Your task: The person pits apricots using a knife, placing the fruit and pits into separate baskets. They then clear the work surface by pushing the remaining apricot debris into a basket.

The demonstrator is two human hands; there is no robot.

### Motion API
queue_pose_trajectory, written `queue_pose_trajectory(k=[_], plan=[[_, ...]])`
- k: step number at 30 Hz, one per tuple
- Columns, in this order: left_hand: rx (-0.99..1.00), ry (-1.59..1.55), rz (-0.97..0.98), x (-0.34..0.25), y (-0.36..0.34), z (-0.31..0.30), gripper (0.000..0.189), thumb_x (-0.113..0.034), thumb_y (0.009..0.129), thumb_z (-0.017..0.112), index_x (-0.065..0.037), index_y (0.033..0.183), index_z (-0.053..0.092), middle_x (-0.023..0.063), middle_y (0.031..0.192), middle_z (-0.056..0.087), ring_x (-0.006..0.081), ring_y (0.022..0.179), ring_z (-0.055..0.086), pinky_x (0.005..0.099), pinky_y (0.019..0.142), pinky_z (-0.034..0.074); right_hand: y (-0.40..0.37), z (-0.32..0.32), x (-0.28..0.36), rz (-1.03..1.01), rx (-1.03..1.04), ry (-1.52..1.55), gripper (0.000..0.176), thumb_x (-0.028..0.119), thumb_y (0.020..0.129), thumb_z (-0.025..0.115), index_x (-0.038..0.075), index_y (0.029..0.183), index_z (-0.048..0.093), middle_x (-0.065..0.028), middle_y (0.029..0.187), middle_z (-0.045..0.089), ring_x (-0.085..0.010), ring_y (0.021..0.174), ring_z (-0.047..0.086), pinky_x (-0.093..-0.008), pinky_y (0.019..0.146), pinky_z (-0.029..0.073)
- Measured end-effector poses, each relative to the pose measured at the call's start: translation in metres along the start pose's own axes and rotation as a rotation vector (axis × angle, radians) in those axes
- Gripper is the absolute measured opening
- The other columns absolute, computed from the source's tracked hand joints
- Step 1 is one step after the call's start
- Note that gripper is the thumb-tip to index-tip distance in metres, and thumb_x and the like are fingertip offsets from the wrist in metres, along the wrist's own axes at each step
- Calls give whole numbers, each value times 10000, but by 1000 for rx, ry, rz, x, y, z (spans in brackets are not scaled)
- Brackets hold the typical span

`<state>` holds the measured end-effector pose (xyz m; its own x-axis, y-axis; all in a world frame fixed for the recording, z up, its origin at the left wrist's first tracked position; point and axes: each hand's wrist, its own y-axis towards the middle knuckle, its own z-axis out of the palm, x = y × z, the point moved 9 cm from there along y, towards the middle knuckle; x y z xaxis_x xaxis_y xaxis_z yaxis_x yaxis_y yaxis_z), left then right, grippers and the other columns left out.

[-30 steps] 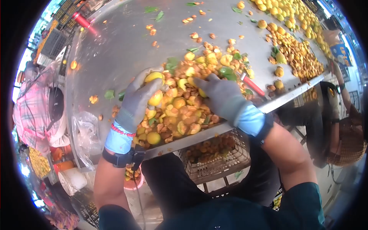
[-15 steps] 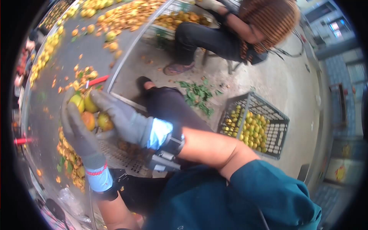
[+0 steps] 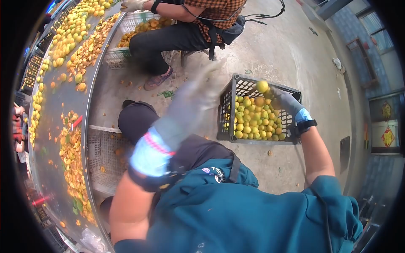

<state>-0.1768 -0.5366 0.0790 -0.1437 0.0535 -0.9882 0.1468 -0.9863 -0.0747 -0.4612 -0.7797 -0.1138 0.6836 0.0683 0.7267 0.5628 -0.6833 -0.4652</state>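
Note:
My right hand (image 3: 287, 101), in a grey glove, reaches over the black plastic crate (image 3: 230, 107) with its fingers stretched out. A yellow-green fruit (image 3: 262, 87) shows right at its fingertips, above the heap of small round fruit (image 3: 253, 120) in the crate. Some fruit just below the fingers looks smeared by motion. My left hand (image 3: 190, 101), also gloved, is raised over my knee, left of the crate. Motion blurs it, but its fingers look extended and spread, with nothing visible in them.
A metal worktable (image 3: 50, 126) on the left carries whole fruit, orange pieces (image 3: 74, 156) and a red-handled tool (image 3: 77, 122). A seated person (image 3: 181, 38) works beside a white crate (image 3: 120, 29). Another white crate (image 3: 103, 158) stands by my legs.
My hands, cupped together around several fruits over the table, have come apart. Both have swung right, the right one to the crate. The view has turned right too.

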Motion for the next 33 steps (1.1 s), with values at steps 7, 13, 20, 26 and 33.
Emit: queue_pose_trajectory(k=[7,13,20,26,33], plan=[[-666,162,86,-8,-211,-217,470,-313,1029,354,10,1364,426,175,1305,536,228,1092,598,286,889,511,18,9,155,-112,-257,538,439,406,1003,429,75,1232,605,-82,1094,676,-192,998,631,-320,889,481],[-1304,391,132,16,-498,-325,323,-196,969,432,12,993,679,186,1082,647,262,1016,593,334,895,453,-2,204,386,-697,281,231,320,269,996,504,-11,987,658,-12,884,662,-77,802,569,-226,747,453],[-1765,615,-218,26,-634,-268,332,-305,961,558,-15,1035,703,-17,749,662,65,603,515,241,563,430,-122,494,501,-1014,974,-52,207,67,913,592,-21,1088,658,-64,1036,662,-97,824,588,-236,737,472],[-1505,246,-415,88,-600,-291,305,-200,916,556,-50,1168,641,87,953,693,149,813,649,275,740,510,-183,647,554,-1345,910,-311,237,110,871,607,74,1095,675,-122,1029,693,-212,881,677,-316,776,530],[-1059,1005,-887,106,-535,-342,393,-358,830,633,-119,1141,630,136,1036,592,328,933,615,440,810,488,-205,759,534,-1491,717,-1110,388,296,843,623,199,1219,614,-84,1291,573,-284,1102,594,-414,925,470]])
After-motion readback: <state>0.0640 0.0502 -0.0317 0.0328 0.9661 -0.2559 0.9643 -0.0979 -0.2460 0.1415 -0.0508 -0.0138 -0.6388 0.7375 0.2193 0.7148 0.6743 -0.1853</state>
